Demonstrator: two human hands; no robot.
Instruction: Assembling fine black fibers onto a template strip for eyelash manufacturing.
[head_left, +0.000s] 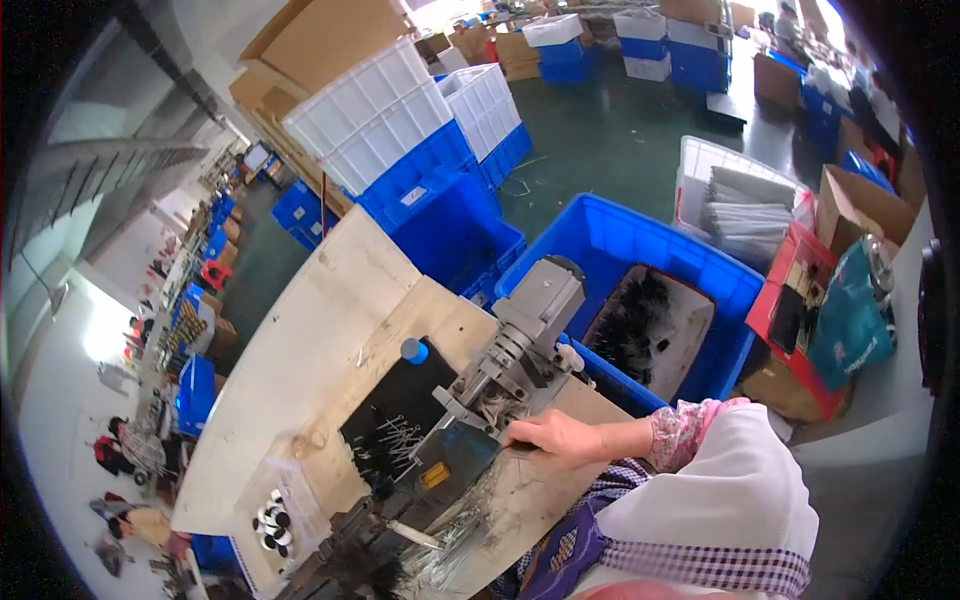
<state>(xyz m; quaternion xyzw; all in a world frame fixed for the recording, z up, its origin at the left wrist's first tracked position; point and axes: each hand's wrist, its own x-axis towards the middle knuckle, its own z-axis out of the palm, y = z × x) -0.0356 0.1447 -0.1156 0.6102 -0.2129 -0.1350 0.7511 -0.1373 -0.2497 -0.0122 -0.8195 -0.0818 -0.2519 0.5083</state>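
My right hand (556,438) reaches in from the right in a pink floral cuff. Its fingers are closed at the near edge of a grey metal bench machine (538,300). A small dark piece shows under the fingertips, too little of it to name. Just left of the hand are a dark blue-grey plate (466,450) and a yellow block (435,475). Below these, a bundle of thin metal wires (450,545) lies on the wooden bench, beside a pale-handled tool (414,535). My left hand is not in view.
Behind the machine stands a blue bin (590,215) holding a tray of black bristly pieces (640,315). Metal pins (400,437) and a blue cap (414,350) lie on a black mat. A clear box (275,520) holds black and white round parts. Stacked crates (375,115) rise beyond.
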